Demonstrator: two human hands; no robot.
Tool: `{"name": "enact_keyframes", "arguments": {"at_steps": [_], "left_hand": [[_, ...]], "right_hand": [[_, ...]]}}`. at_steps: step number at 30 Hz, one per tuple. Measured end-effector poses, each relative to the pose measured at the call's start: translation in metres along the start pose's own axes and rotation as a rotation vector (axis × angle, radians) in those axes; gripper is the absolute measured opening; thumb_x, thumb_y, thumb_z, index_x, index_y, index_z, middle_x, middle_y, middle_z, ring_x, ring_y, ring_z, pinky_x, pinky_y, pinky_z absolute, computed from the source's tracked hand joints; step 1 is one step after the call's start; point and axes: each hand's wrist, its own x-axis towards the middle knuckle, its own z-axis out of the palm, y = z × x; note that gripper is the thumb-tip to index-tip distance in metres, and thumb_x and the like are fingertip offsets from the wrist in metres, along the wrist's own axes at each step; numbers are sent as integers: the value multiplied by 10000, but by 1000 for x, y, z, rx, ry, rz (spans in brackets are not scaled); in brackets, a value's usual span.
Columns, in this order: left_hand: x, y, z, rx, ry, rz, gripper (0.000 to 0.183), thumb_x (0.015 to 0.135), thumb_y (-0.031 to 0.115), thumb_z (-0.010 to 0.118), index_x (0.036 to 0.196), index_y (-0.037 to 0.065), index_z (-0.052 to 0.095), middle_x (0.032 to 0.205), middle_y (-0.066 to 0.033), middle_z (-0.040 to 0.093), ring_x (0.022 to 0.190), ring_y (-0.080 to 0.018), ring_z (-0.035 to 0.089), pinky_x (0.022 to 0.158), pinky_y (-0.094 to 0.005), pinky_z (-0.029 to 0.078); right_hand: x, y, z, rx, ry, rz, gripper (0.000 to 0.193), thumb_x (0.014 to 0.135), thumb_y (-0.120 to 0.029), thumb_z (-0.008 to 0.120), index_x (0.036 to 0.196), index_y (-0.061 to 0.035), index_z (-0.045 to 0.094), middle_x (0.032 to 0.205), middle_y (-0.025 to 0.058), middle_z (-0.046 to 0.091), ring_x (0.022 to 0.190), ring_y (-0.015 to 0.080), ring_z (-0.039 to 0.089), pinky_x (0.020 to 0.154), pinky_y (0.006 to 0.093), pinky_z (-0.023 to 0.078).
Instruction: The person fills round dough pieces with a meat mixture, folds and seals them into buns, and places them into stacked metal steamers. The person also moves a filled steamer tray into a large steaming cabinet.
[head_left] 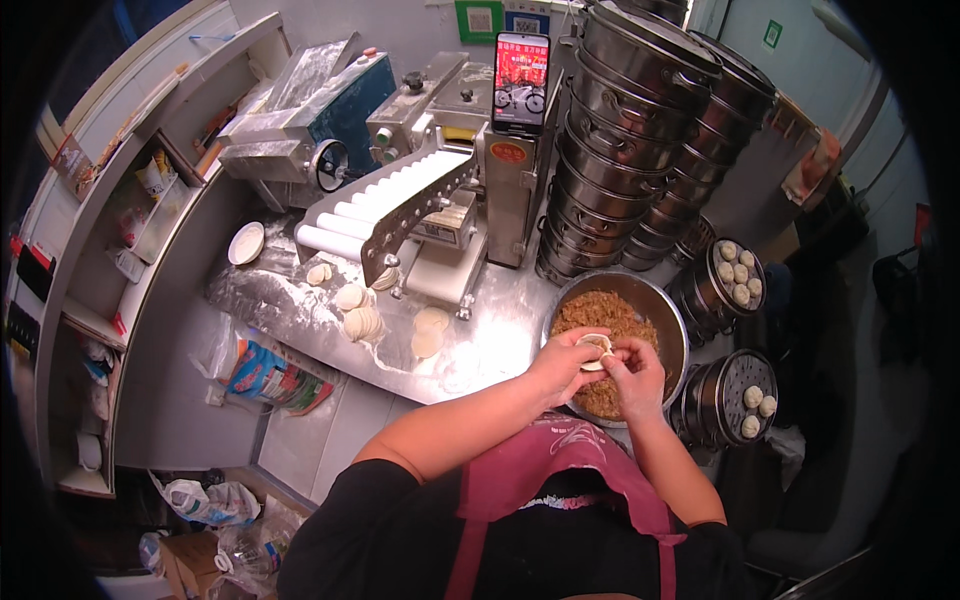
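Observation:
A round dough wrapper [594, 350] with a little filling in its middle is held up by both hands. My left hand [565, 366] cups it from the left with the fingers curled round it. My right hand [638, 378] pinches the wrapper's edge from the right. Both hands are over a large metal bowl [680, 328] of brown minced filling [625, 312]. To the left, stacks of flat dough wrappers [363, 323] lie on the floured metal table [290, 310]. Shaped buns [741, 274] sit on a steamer at the right, and a few more buns [752, 397] on a nearer steamer [733, 368].
Tall stacks of metal steamers [610, 160] rise behind the bowl. A roller dough machine [375, 205] occupies the back of the table, with a phone [520, 85] propped upright beside it. A small white bowl [246, 243] is on the left, near shelves [150, 190]. Plastic bags [210, 500] lie low at left.

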Motion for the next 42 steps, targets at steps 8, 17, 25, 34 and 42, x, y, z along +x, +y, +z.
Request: {"name": "enact_keyframes", "arguments": {"at_steps": [8, 17, 25, 34, 42], "left_hand": [[-3, -1, 3, 228, -5, 42, 427, 876, -19, 522, 1301, -48, 500, 1111, -138, 614, 954, -191, 631, 844, -310, 536], [2, 0, 18, 450, 13, 90, 392, 871, 11, 556, 1249, -89, 546, 1094, -135, 644, 932, -172, 638, 802, -275, 526], [5, -7, 54, 296, 9, 108, 412, 888, 46, 442, 1287, -50, 467, 1120, -173, 571, 990, -262, 608, 805, -378, 560], [16, -56, 90, 203, 72, 125, 300, 907, 79, 477, 1149, -72, 571, 1058, -153, 615, 952, -226, 618, 817, -361, 535], [39, -60, 116, 434, -74, -39, 356, 909, 107, 426, 1160, -89, 586, 1096, -159, 617, 1002, -220, 607, 864, -369, 520]], "right_hand": [[-2, -6, -13, -491, -35, -312, 139, 835, -98, 677, 929, -2, 640, 817, 39, 635, 743, 110, 586, 698, 257, 480], [7, -26, -28, -656, -137, -665, 123, 823, -49, 662, 932, -2, 630, 815, 61, 637, 755, 127, 602, 720, 271, 491], [10, -39, -57, -358, -47, -116, 124, 828, -112, 665, 865, 3, 635, 826, 84, 623, 760, 161, 597, 718, 301, 481], [-4, -37, -101, -370, -137, -211, 165, 778, -107, 710, 883, -29, 609, 835, 120, 611, 767, 317, 585, 696, 389, 482], [-9, -50, -147, -444, -152, -271, 183, 785, -115, 717, 910, -20, 622, 826, 99, 606, 757, 216, 596, 710, 320, 483]]}}
